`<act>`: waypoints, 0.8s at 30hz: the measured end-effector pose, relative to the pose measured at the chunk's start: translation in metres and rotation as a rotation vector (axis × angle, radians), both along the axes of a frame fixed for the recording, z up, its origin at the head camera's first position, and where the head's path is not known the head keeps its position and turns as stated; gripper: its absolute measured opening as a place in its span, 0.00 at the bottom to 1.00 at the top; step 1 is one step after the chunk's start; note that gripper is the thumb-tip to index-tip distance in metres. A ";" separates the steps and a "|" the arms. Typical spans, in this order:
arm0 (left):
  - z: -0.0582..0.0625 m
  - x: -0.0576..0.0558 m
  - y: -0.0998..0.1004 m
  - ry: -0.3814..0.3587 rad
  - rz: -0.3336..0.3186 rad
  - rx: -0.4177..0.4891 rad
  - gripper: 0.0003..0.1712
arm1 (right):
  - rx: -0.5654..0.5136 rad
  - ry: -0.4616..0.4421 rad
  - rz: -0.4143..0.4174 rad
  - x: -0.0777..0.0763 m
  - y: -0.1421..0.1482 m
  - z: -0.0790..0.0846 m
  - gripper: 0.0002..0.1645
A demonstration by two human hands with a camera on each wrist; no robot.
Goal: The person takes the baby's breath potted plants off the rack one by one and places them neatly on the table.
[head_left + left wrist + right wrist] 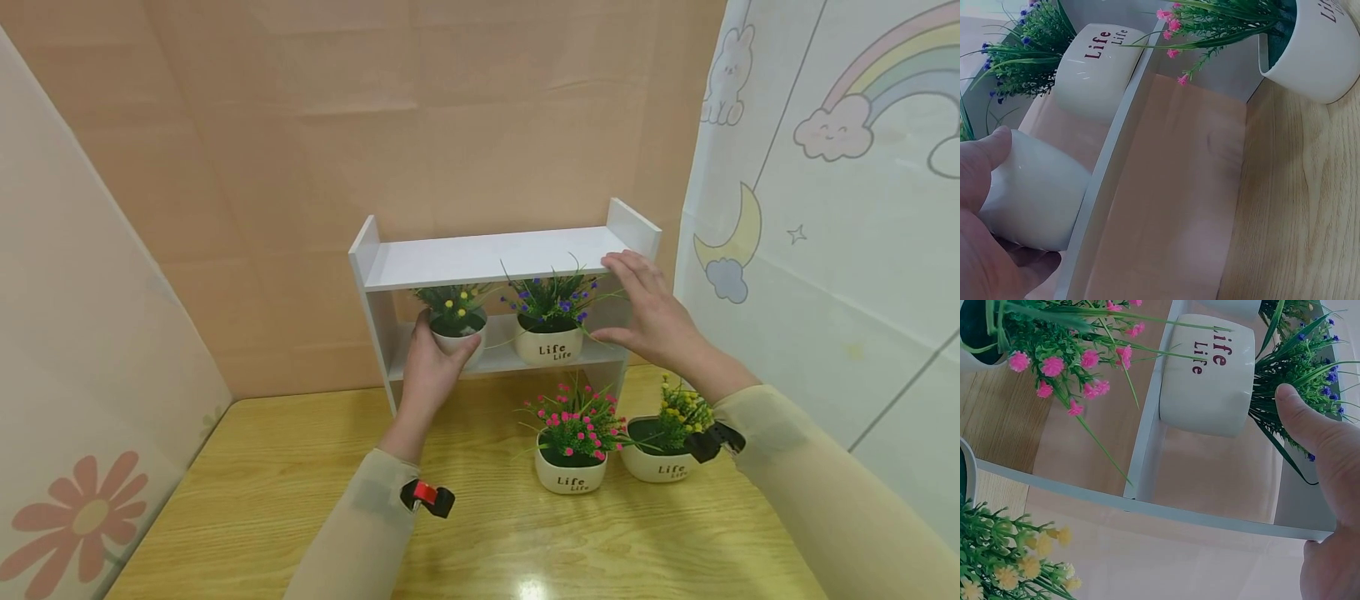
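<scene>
Soft, even light fills the head view, paling the shelf top (480, 254) between the left hand (433, 371) and the right hand (654, 317). Nearer than both hands, a glare spot (small, but burnt to white) marks the table (480, 525). Both wrist views look dimmer and greyer. Beneath the white pot (1041, 194), the left hand's fingers (1041, 272) fall into shadow. Well apart from the right thumb (1307, 422), a broad leaf (1047, 317) blurs; near it, the shelf's side edge (1210, 517) bows with lens distortion.
</scene>
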State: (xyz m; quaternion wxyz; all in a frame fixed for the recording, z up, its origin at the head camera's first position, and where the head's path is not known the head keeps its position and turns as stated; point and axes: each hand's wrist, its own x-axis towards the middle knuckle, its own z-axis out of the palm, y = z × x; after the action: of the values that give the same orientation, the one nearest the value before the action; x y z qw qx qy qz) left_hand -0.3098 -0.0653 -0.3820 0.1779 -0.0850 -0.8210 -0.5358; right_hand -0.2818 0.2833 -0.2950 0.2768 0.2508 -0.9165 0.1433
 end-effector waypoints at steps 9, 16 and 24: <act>0.000 0.006 -0.003 -0.013 -0.006 -0.004 0.59 | -0.003 0.004 0.002 -0.001 0.000 -0.001 0.73; -0.001 0.013 -0.008 -0.018 -0.012 0.012 0.57 | -0.001 0.009 -0.002 -0.002 0.000 -0.001 0.72; -0.001 0.026 -0.013 -0.029 -0.039 0.030 0.60 | -0.005 0.029 0.016 -0.002 0.000 -0.002 0.72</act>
State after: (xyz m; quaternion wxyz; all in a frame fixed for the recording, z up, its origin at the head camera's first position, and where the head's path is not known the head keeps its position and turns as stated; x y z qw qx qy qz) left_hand -0.2836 -0.0786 -0.3832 0.1568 -0.0907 -0.8135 -0.5527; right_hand -0.2841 0.2829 -0.2968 0.2896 0.2595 -0.9099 0.1440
